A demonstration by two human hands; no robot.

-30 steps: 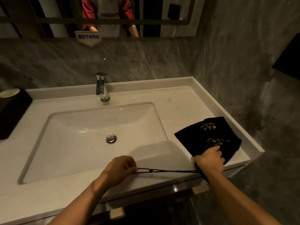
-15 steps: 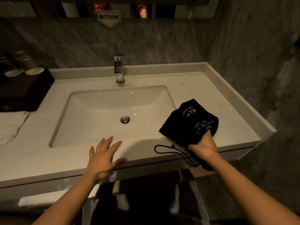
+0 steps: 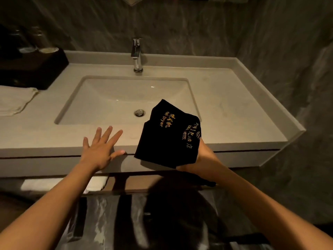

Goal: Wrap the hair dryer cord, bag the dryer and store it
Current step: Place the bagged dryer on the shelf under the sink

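Head view: the right hand [image 3: 200, 157] grips the black fabric drawstring bag with gold "Hair Dryer" lettering [image 3: 168, 136] at its lower right corner, fingers closed on the cloth — bag is lifted clear, above the front edge of the pale stone desk [image 3: 234, 105]. Left hand [image 3: 98, 150] is empty, fingers spread wide, thumb touching the desk's front edge. Dryer itself not visible; presumably inside the bag. Storing is likely next. Risk — the one-corner grip lets a heavy bag swing or slip, dropping toward the white rectangular sink [image 3: 111, 98] or the floor.
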